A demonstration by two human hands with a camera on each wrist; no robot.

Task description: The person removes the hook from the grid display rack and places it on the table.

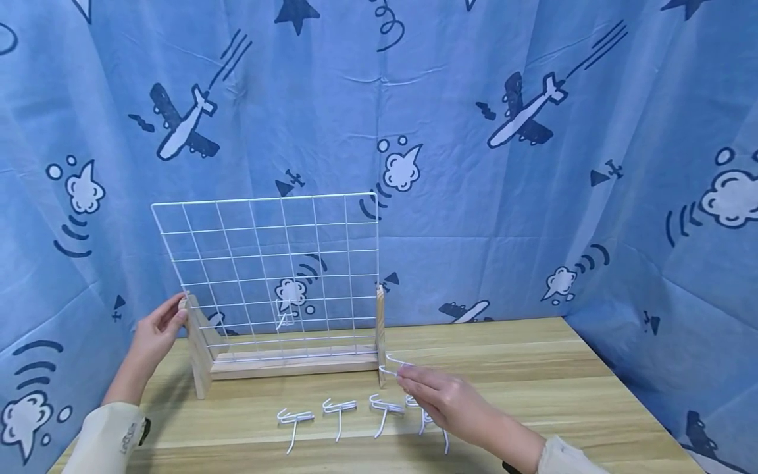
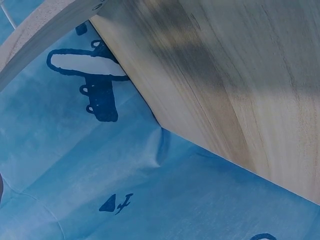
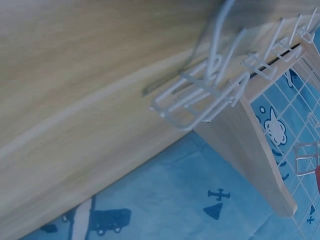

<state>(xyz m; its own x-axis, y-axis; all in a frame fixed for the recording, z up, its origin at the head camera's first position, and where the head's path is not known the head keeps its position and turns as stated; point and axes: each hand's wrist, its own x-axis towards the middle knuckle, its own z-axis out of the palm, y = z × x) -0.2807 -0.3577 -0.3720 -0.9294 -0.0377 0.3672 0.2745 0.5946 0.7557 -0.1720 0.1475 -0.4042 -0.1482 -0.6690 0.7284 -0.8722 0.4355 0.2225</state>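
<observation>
A white wire grid panel [image 1: 266, 255] stands upright in a wooden stand [image 1: 296, 366]. My left hand [image 1: 155, 329] grips the top of the stand's left upright between thumb and fingers. My right hand [image 1: 453, 398] pinches a white wire hook [image 1: 395, 366], its bent wire end pointing left, just right of the right upright [image 1: 381, 329]. At the right edge of the right wrist view, this hook's frame shows beside a fingertip [image 3: 318, 177]. Another hook [image 1: 284, 320] hangs low on the grid.
Several white wire hooks [image 1: 295, 417] lie in a row on the wooden table [image 1: 509, 368] in front of the stand. Those at the right end are partly behind my right hand. A blue patterned curtain [image 1: 450, 197] surrounds the table's back and sides.
</observation>
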